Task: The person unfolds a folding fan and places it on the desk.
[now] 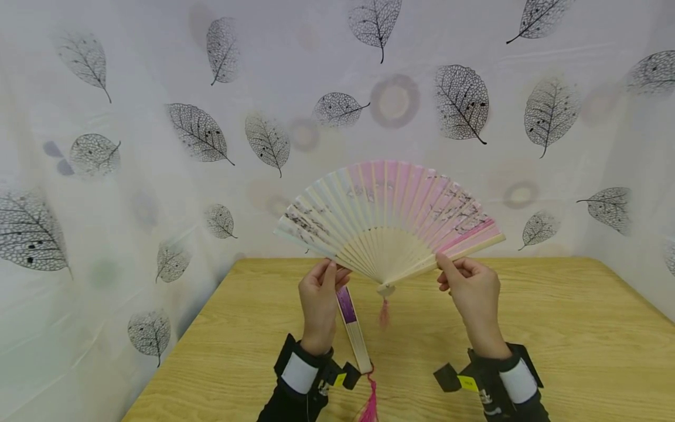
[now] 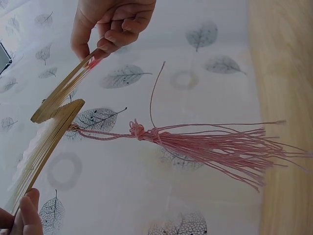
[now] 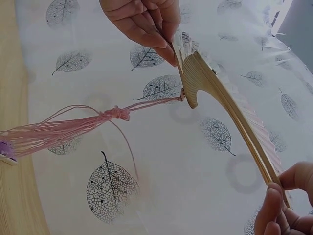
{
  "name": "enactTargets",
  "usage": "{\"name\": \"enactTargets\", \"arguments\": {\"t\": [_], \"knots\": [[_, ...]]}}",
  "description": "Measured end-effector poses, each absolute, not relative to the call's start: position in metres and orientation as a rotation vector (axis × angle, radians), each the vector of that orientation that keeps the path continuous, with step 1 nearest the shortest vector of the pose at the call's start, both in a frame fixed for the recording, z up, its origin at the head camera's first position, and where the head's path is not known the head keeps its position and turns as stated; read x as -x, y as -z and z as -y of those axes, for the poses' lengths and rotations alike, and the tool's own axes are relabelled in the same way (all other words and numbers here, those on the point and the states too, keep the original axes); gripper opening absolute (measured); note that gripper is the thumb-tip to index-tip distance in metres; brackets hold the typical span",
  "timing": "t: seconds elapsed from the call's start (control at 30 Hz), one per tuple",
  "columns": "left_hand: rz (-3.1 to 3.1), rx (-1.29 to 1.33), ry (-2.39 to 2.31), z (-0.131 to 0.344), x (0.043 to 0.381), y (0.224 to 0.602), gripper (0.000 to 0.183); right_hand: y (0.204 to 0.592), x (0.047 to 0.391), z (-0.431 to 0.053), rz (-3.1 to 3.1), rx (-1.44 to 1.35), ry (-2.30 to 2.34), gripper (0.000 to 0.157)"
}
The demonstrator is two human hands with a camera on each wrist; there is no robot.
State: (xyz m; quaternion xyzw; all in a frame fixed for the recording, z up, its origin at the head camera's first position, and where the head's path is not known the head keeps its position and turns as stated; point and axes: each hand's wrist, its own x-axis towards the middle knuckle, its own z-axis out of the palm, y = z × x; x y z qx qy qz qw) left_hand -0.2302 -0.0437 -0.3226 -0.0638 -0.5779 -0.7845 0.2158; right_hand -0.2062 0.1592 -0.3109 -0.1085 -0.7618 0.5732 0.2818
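head view: left grip and right grip each pinch an outer edge of the spread pink fan, held above the counter where a folded purple fan lies. uneven or excessive outward pull could, in my judgement, tear the pleats or strain the pivot.

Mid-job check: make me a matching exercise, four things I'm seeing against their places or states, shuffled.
1. open fan
2. folded fan
3. left hand
4. right hand

A. lies on the table
B. pinches the open fan's pink side
C. spread between two hands
D. pinches the open fan's pale side

Pairs: 1-C, 2-A, 3-D, 4-B
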Motion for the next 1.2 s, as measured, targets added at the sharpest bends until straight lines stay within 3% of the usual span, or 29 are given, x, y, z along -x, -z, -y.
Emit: {"name": "enactTargets", "arguments": {"t": [0.77, 1.07, 1.2], "knots": [[1.51, 0.171, 2.236, 0.0432, 0.2289, 0.3187, 0.026, 0.3173, 0.2124, -0.1632, 1.948, 0.252, -1.667, 0.044], [1.451, 0.158, 2.264, 0.0434, 0.2287, 0.3205, 0.027, 0.309, 0.2069, -0.157, 1.849, 0.263, -1.833, 0.027], [1.454, 0.154, 2.262, 0.0436, 0.228, 0.3207, 0.028, 0.3091, 0.2063, -0.1571, 1.854, 0.253, -1.835, 0.032]]}}
